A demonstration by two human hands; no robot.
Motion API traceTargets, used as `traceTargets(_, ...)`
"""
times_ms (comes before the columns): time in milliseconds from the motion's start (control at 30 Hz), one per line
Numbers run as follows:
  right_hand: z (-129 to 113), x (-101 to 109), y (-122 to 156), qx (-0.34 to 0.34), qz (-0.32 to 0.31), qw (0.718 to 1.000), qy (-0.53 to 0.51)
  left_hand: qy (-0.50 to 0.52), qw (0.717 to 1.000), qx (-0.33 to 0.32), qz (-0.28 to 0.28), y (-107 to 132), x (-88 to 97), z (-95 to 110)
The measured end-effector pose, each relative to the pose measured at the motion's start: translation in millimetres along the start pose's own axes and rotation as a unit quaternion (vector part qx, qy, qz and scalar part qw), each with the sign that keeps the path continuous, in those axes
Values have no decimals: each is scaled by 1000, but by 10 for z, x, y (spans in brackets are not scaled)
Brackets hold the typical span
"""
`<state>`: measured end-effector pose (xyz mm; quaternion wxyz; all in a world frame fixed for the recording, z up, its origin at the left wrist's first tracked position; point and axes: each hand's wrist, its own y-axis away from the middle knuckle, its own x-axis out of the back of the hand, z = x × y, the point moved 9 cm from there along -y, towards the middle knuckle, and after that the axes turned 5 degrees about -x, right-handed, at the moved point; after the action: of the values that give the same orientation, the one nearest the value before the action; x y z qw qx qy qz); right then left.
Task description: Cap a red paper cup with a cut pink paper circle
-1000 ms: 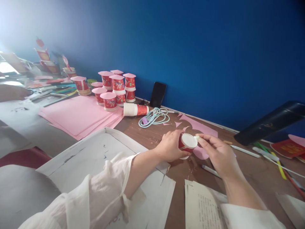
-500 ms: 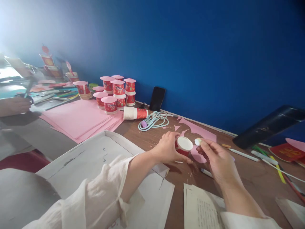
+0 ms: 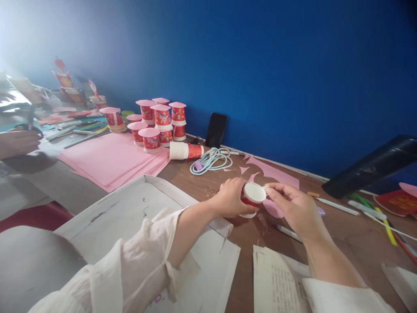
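My left hand (image 3: 230,198) is wrapped around a red paper cup (image 3: 251,199) that stands upside down on the table, its white base facing up and tilted a little. My right hand (image 3: 293,206) pinches a small white piece (image 3: 265,188) at the right edge of the cup's base. Most of that piece is hidden by the fingertips, so its kind cannot be made out. A pink paper disc (image 3: 274,208) lies on the table just right of the cup, under my right hand.
Pink-topped red cups (image 3: 151,140) stand stacked at the back, beside pink sheets (image 3: 100,156) and nested cups (image 3: 185,151). A coiled cord (image 3: 213,161), leaning phone (image 3: 216,130), black cylinder (image 3: 368,167) and pens (image 3: 339,207) lie around. At far left, another person's hand (image 3: 19,142) holds scissors.
My right hand has moved left, bringing the white piece from beside the cup to the edge of its base. My left hand keeps its hold on the cup.
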<state>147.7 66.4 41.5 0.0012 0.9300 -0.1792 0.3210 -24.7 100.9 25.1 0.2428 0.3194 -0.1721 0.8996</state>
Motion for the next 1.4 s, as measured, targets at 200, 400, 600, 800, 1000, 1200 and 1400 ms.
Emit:
traceTargets(200, 269, 21, 25, -29, 16, 990, -134, 82, 995, -36, -49, 17, -50, 7)
traceTargets(400, 199, 4, 74, -18, 0, 981, -191, 48, 999, 7, 16, 48, -7, -20)
traceTargets(600, -91, -3, 72, 42, -15, 998, -36, 0, 1000, 5, 19, 33, -19, 22)
traceTargets(800, -139, 11, 64, 30, -10, 999, 4, -13, 1000, -7, 23, 14, -14, 16)
traceTargets(1000, -46, 57, 93, 5, 6, 1000, -31, -15, 1000, -23, 13, 15, -23, 35)
traceTargets(1200, -138, 17, 45, 32, -8, 997, 64, -7, 999, -41, 0, 8, -27, 49)
traceTargets(1400, 71, -29, -19, 9, -6, 996, 85, 3, 998, -63, -6, 3, -31, 77)
